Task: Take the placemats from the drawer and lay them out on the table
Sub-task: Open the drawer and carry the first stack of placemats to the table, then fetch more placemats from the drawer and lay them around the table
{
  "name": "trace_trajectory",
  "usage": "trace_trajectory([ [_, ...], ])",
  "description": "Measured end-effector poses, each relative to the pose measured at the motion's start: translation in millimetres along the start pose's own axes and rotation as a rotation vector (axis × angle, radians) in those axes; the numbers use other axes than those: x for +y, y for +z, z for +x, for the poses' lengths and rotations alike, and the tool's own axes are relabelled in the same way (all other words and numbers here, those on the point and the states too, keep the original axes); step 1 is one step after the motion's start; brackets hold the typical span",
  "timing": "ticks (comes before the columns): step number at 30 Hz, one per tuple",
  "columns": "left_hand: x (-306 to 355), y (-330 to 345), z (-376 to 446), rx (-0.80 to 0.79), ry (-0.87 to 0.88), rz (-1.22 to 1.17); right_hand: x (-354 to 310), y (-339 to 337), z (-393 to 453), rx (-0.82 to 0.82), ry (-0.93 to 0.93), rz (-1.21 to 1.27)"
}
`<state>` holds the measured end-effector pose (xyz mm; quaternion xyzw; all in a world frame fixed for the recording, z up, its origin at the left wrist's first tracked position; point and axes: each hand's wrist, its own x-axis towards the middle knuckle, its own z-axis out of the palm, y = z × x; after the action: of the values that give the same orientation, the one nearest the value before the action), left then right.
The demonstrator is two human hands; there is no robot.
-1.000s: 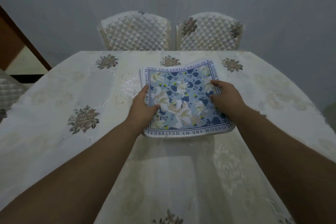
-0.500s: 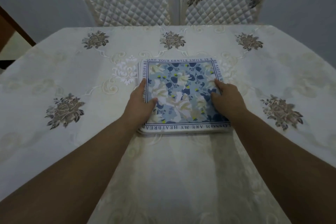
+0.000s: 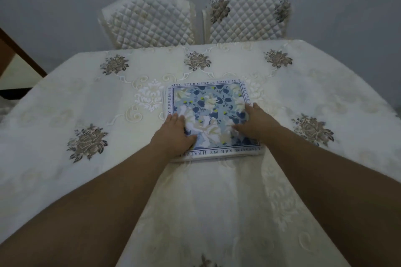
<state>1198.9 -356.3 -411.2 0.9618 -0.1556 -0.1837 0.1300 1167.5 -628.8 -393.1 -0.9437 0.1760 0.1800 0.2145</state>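
A stack of square placemats (image 3: 208,102), blue floral print with a lettered white border, lies flat on the table (image 3: 217,201) just past its middle. Both my hands rest palm-down on the stack's near half. My left hand (image 3: 173,134) covers the near-left part, fingers pointing along the left border and thumb spread onto the print. My right hand (image 3: 253,123) lies over the right edge, thumb pointing inward. I cannot see any fingers under the stack. The drawer is out of view.
A cream embroidered tablecloth with grey-brown flower motifs (image 3: 87,142) covers the table. Two quilted chairs (image 3: 149,21) (image 3: 247,17) stand side by side at the far edge against a grey wall. A brown wooden edge (image 3: 19,54) shows at the far left.
The stack went from tilted in the air to flat on the table. Both hands slid from its side edges inward onto its top.
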Motion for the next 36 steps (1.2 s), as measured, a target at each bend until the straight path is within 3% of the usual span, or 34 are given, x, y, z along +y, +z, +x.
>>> trace_trajectory([
  [4, 26.3, -51.6, -52.8, 0.187, 0.057, 0.026, -20.5, -27.1, -80.3, 0.276, -0.069, 0.101],
  [7, 51.8, -92.8, -111.8, 0.308, 0.118, -0.014, -30.6, -44.4, -151.5, 0.391, -0.106, 0.129],
  [13, 82.6, -127.8, -204.5, 0.154, 0.289, 0.043, -37.5, -54.4, -286.3, 0.461, 0.022, 0.106],
  [20, 93.4, -149.2, -299.8, 0.163, 0.498, 0.014, -38.7, -48.6, -435.6, 0.6, 0.253, 0.035],
  [26, 123.3, -144.8, -370.7, 0.085, 0.831, 0.069, -40.3, -12.1, -561.0, 0.716, 0.484, 0.07],
  [36, 253.6, -78.5, -547.1, -0.083, 1.396, 0.094, -6.0, 51.5, -808.6, 0.906, 1.031, 0.127],
])
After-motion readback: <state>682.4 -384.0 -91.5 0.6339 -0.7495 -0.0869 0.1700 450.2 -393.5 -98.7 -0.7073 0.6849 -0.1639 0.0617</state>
